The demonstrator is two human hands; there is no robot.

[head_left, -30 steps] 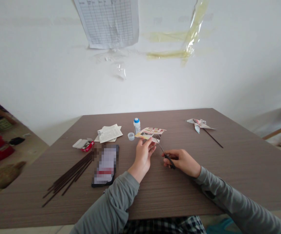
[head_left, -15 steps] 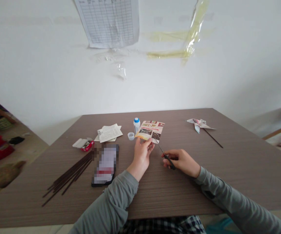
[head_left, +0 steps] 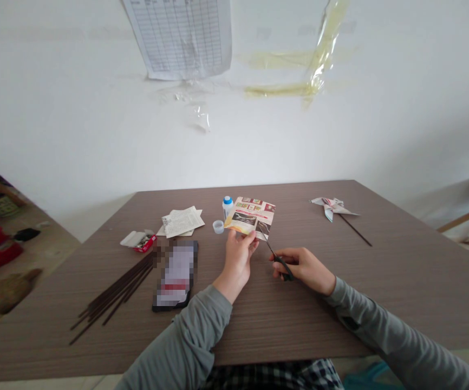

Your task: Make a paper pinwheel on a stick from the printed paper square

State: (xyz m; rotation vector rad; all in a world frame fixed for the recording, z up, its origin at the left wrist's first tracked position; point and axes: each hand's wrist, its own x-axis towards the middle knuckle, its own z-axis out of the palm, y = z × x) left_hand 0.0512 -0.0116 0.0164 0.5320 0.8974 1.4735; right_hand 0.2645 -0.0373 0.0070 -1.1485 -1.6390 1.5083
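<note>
Had checked cloth (head_left: 275, 375) over the lap, below the near edge of the table (head_left: 401, 281). Wore grey sleeves (head_left: 189, 336) on both arms. Saw dark sticks (head_left: 115, 290) bunched at the left, with a phone (head_left: 175, 276) lying just beside, screen blurred. Clasped scissors (head_left: 283, 269) in the right hand (head_left: 307, 269), fingers curled about the black handles, and aimed the blades up and leftward at the near right corner of a printed paper (head_left: 253, 215). Could not tell the blades apart or together. Pinched that paper by its near edge in the left hand (head_left: 238, 262), thumb on top and fingers beneath, and held it above the table, printed face toward the eye. Noted beyond the sticks a small red box (head_left: 143, 243), flap raised, contents too small to make out. Saw a clear cap (head_left: 218, 227) to the left of the held paper, and loose papers (head_left: 182, 222) piled askew farther left. Saw a white bottle (head_left: 227, 208) upright behind the cap, blue-topped, partly covered by the held paper. Noted a paper pinwheel (head_left: 332, 207) on a stick, lying well apart at the right. Faced a white wall (head_left: 259, 146) at the back, with a ruled sheet (head_left: 181, 38) taped high up and yellowed tape (head_left: 319, 65) to the right.
</note>
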